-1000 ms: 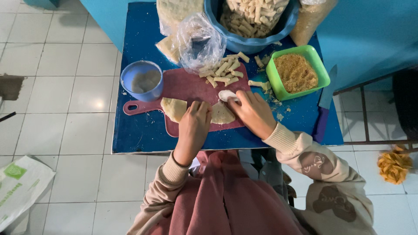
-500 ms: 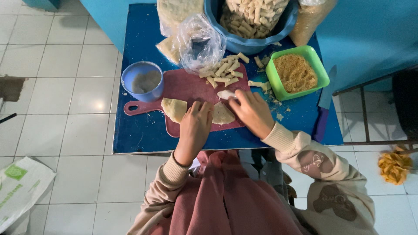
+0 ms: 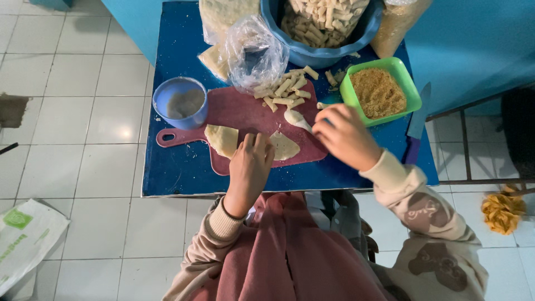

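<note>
**Dough wrapper pressed flat on the red board**

The dough wrapper (image 3: pixel 284 146), a thin pale round, lies on the red cutting board (image 3: pixel 245 114) on the blue table (image 3: pixel 178 173). The left hand (image 3: pixel 251 167) rests on it, fingers flat and together, holding nothing. The right hand (image 3: pixel 344 136) hovers near the green tray of crumbs (image 3: pixel 381 92), fingers curled narrow; whether they pinch anything cannot be told. A blue cup (image 3: pixel 181 103) touches the board's left side.
</note>
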